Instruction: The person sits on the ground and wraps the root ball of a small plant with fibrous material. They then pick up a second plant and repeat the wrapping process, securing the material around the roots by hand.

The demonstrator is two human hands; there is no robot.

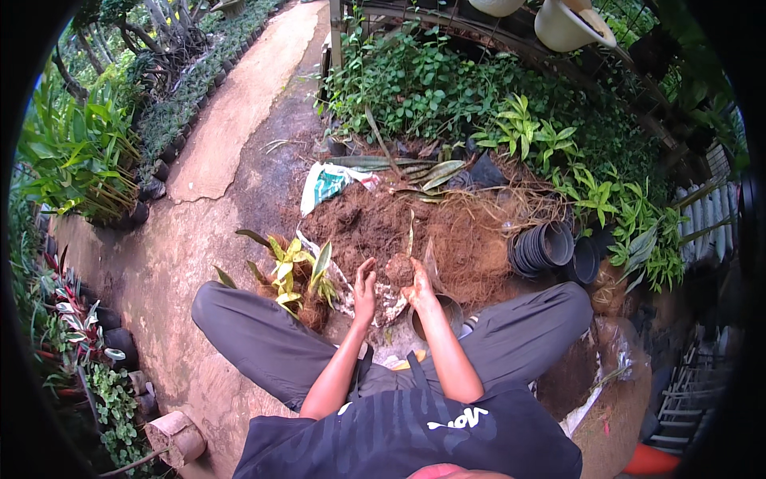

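My right hand (419,289) is wrapped round the side of a brown root ball (399,270), which is about fist-sized. A single narrow leaf (411,232) stands up behind it and seems to grow from it. To the left of the ball, my left hand (365,292) is held up with its fingers stretched and nothing in it. Beyond both hands spreads a heap of dark loose soil (351,219), partly on a whitish sack (345,294). Beneath my right forearm, a pot (444,314) is partly hidden.
Several yellow-green potted plants (291,267) stand by my left knee. Brown coir fibre (471,251) lies right of the soil, next to stacked black pots (544,246). A white and green bag (325,185) lies behind the heap. A concrete path (231,128) runs to the far left.
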